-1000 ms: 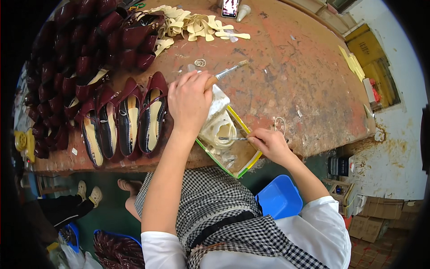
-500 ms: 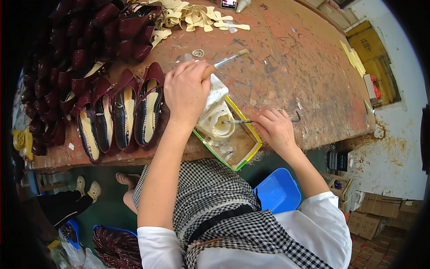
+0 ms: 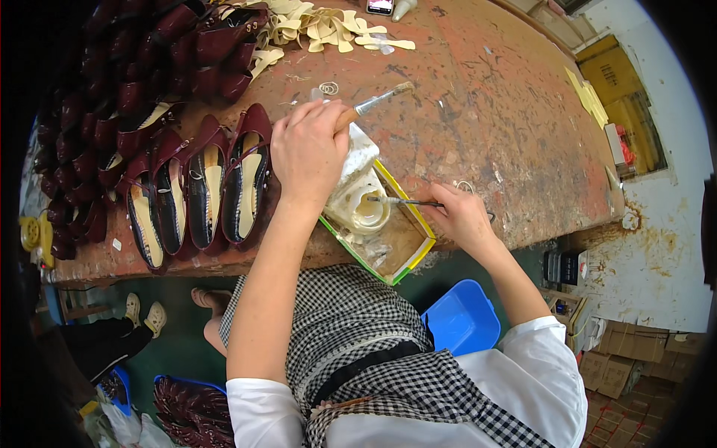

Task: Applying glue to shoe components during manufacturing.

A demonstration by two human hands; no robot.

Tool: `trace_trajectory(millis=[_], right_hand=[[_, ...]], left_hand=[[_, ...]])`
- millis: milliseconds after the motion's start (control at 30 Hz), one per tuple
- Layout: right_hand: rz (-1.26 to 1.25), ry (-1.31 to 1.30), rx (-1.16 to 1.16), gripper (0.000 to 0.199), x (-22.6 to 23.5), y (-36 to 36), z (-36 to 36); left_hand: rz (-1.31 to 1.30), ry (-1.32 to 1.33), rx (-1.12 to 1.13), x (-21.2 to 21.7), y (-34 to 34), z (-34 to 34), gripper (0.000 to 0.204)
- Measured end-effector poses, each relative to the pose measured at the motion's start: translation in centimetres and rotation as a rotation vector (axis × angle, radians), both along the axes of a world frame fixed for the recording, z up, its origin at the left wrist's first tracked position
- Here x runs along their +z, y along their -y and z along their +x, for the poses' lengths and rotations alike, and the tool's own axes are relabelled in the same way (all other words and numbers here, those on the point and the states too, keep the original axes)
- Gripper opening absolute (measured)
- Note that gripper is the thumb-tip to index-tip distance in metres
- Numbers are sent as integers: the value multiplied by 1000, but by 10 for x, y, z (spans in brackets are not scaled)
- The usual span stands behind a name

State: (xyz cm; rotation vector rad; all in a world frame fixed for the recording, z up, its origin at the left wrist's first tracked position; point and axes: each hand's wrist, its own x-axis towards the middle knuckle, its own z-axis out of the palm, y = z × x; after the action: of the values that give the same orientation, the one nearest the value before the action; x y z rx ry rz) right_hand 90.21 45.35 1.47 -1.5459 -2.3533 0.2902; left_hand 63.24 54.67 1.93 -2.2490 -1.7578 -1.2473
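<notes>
My left hand (image 3: pixel 310 149) is closed around the wooden handle of a brush (image 3: pixel 381 98), whose bristles point away to the right. The same hand sits against a white plastic container (image 3: pixel 357 155), but its fingertips are hidden. The container lies tilted in a shallow green-and-yellow-edged tray (image 3: pixel 410 263), its round mouth towards me and whitish residue around it. In my right hand (image 3: pixel 461 216) is a thin dark metal rod (image 3: pixel 411 201), pinched between the fingers. Its whitish, coated tip is at the container's mouth; its bent outer end shows past my hand.
Burgundy shoes (image 3: pixel 247 179) with pale insoles stand in a row to the left, beside a large shoe pile (image 3: pixel 142 67). Cream cut-out pieces (image 3: pixel 321 28) and rubber bands (image 3: pixel 328 88) lie farther back. Below the table edge is a blue basin (image 3: pixel 464 317).
The rod has pivoted in my right hand: its outer end is lower and nearer me, while the tip remains at the container's mouth. My left hand and brush have barely moved.
</notes>
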Motion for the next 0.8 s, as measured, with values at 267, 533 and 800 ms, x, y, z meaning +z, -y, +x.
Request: trace_trajectory(millis=[267,533,800], right_hand=[[239,99,101,17,0,-3,-4],[-308,-302,-12,14,6,7,-5],[-1,-82,2,18,6,3,-1]], left_hand=[[-7,2,2,-1,0,0,26],[-18,13,-2,0,0,0,25],[-11,20,-9,-2,0,0,25]])
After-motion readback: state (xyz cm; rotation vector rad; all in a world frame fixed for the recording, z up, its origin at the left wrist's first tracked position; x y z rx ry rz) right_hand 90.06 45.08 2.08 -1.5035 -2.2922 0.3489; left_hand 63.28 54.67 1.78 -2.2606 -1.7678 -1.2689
